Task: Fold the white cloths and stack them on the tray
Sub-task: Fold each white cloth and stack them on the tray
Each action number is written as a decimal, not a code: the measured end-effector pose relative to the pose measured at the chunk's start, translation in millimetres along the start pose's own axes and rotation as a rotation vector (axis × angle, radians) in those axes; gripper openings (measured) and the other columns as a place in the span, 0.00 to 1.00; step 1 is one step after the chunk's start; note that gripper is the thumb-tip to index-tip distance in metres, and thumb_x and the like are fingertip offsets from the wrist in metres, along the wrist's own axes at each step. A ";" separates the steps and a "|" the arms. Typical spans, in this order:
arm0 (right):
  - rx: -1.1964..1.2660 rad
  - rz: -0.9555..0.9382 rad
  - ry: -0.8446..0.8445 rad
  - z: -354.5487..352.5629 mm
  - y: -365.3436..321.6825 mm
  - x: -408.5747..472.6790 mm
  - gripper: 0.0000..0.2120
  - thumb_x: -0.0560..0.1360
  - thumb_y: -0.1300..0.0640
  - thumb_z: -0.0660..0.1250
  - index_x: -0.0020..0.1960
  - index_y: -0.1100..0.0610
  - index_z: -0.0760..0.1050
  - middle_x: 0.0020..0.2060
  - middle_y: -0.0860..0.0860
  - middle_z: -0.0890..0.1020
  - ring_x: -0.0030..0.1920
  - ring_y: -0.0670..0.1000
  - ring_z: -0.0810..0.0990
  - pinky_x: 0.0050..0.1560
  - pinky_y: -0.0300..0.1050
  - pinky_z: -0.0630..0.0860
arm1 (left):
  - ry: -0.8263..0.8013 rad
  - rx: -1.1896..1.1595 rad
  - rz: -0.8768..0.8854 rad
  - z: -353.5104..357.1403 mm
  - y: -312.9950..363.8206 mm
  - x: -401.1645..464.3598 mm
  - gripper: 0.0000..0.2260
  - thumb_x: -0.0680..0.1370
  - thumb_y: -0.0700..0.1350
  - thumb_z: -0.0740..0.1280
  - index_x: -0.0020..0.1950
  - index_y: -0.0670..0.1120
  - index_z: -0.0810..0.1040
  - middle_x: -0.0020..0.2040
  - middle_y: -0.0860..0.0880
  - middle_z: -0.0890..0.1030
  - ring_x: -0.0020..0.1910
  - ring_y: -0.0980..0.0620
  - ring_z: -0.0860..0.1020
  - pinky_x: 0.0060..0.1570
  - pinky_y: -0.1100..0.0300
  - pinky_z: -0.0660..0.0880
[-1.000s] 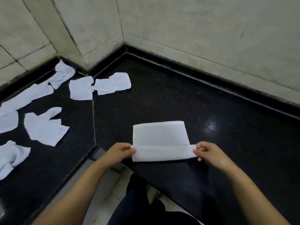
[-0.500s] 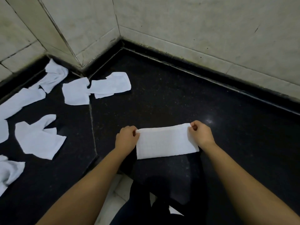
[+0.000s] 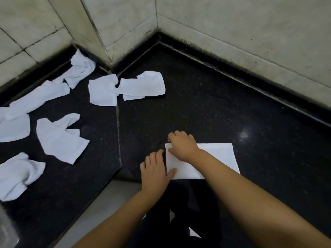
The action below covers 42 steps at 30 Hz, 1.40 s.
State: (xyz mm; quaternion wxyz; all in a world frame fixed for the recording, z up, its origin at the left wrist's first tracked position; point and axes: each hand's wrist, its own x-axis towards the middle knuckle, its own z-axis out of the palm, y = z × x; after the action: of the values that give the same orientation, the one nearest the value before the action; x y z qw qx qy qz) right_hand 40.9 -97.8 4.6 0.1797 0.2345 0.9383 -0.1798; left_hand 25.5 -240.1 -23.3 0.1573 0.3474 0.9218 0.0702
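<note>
Folded white cloth (image 3: pixel 217 159) flat on black counter (image 3: pixel 232 113), crumpled cloths (image 3: pixel 59 138) left

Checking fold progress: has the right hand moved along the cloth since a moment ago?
Yes. The right hand has crossed from the folded cloth's right end to its left end, beside the left hand.

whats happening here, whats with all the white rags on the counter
A person is folding white cloths on a black polished stone counter. Both hands are on one folded white rectangular cloth: the right hand lies across its left part, and the left hand lies flat at its left edge with the thumb on the cloth. Several crumpled white cloths lie unfolded to the left. No tray is clearly in view.
</note>
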 end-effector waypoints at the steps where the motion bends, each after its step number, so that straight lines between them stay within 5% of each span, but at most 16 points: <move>1: -0.011 -0.004 -0.023 -0.2 -0.6 0.7 0.16 0.78 0.55 0.61 0.64 0.56 0.70 0.62 0.56 0.72 0.64 0.56 0.70 0.65 0.54 0.67 | -0.005 -0.003 -0.015 0.6 -0.3 -1.8 0.35 0.75 0.64 0.60 0.75 0.48 0.54 0.70 0.49 0.64 0.68 0.51 0.65 0.63 0.57 0.62; 5: 0.319 0.009 -0.093 -16.2 9.8 -14.2 0.05 0.77 0.55 0.62 0.53 0.53 0.72 0.48 0.51 0.76 0.49 0.50 0.75 0.50 0.44 0.72 | -0.036 -0.135 -0.018 -2.1 0.0 -1.4 0.30 0.76 0.61 0.61 0.74 0.49 0.59 0.70 0.50 0.64 0.69 0.51 0.63 0.65 0.57 0.61; 8: 0.617 0.011 0.032 -45.0 25.3 -32.2 0.04 0.76 0.57 0.64 0.50 0.51 0.72 0.43 0.45 0.75 0.44 0.46 0.75 0.41 0.36 0.71 | -0.083 -0.465 0.039 -21.3 6.1 11.2 0.07 0.79 0.51 0.63 0.48 0.48 0.76 0.48 0.52 0.74 0.50 0.52 0.73 0.47 0.65 0.66; 10: 0.656 0.007 0.159 -67.7 39.8 -40.0 0.07 0.76 0.57 0.65 0.53 0.50 0.74 0.45 0.45 0.77 0.47 0.45 0.77 0.43 0.37 0.72 | -0.070 -0.665 0.062 -44.7 16.6 26.2 0.12 0.78 0.47 0.64 0.35 0.49 0.71 0.34 0.53 0.71 0.36 0.55 0.71 0.35 0.66 0.64; 14: 0.723 0.002 0.422 -115.7 65.9 -57.1 0.05 0.75 0.59 0.66 0.46 0.50 0.77 0.45 0.49 0.80 0.47 0.49 0.78 0.48 0.45 0.73 | 0.090 -0.741 0.218 -105.1 47.6 58.1 0.07 0.78 0.45 0.65 0.41 0.45 0.78 0.35 0.50 0.77 0.35 0.57 0.73 0.38 0.61 0.68; 19: 0.981 -0.079 0.661 -145.2 71.0 -89.5 0.10 0.75 0.61 0.67 0.41 0.47 0.77 0.41 0.46 0.80 0.42 0.45 0.76 0.46 0.38 0.72 | 0.300 -0.783 0.426 -158.0 70.4 56.3 0.05 0.77 0.41 0.65 0.42 0.47 0.77 0.33 0.53 0.74 0.33 0.61 0.71 0.35 0.70 0.66; 24: 0.929 -0.090 0.514 -94.8 71.4 -112.7 0.12 0.74 0.66 0.68 0.41 0.49 0.76 0.39 0.48 0.79 0.38 0.40 0.75 0.44 0.34 0.71 | 0.184 -0.747 0.438 -116.5 39.7 27.5 0.07 0.77 0.41 0.66 0.52 0.44 0.82 0.47 0.53 0.82 0.45 0.63 0.77 0.47 0.72 0.72; 27: 0.826 0.001 0.314 -32.2 75.1 -123.1 0.09 0.74 0.62 0.69 0.41 0.49 0.77 0.41 0.51 0.82 0.42 0.50 0.79 0.48 0.45 0.76 | -0.032 -0.665 0.378 -71.1 10.4 7.8 0.09 0.77 0.40 0.66 0.55 0.46 0.82 0.53 0.54 0.82 0.53 0.58 0.79 0.53 0.73 0.71; 34: 0.736 0.066 -0.036 37.0 71.1 -140.5 0.03 0.74 0.60 0.68 0.45 0.53 0.78 0.43 0.52 0.82 0.41 0.48 0.78 0.42 0.35 0.73 | -0.419 -0.464 0.407 -34.3 -22.3 -7.3 0.08 0.79 0.45 0.65 0.53 0.45 0.82 0.50 0.50 0.83 0.49 0.57 0.79 0.51 0.62 0.74; 38: 0.794 0.142 0.053 15.2 80.0 -114.2 0.02 0.74 0.56 0.69 0.46 0.51 0.79 0.45 0.55 0.81 0.41 0.47 0.76 0.44 0.41 0.73 | -0.394 -0.519 0.344 -46.1 -14.6 22.5 0.11 0.79 0.45 0.63 0.46 0.37 0.78 0.42 0.40 0.79 0.40 0.53 0.76 0.42 0.61 0.71; 42: 0.886 0.244 0.218 -8.6 84.2 -70.6 0.02 0.75 0.58 0.68 0.47 0.52 0.77 0.42 0.53 0.79 0.43 0.49 0.76 0.47 0.44 0.73 | -0.261 -0.472 0.256 -57.5 3.3 64.3 0.14 0.79 0.46 0.63 0.33 0.47 0.70 0.31 0.53 0.70 0.31 0.58 0.68 0.32 0.67 0.63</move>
State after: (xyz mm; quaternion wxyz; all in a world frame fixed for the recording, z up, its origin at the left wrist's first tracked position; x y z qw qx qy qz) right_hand 139.5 -51.2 20.6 -0.0174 0.4145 0.7501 -0.5149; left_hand -37.6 -196.2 16.1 0.3410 0.4207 0.8006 0.2565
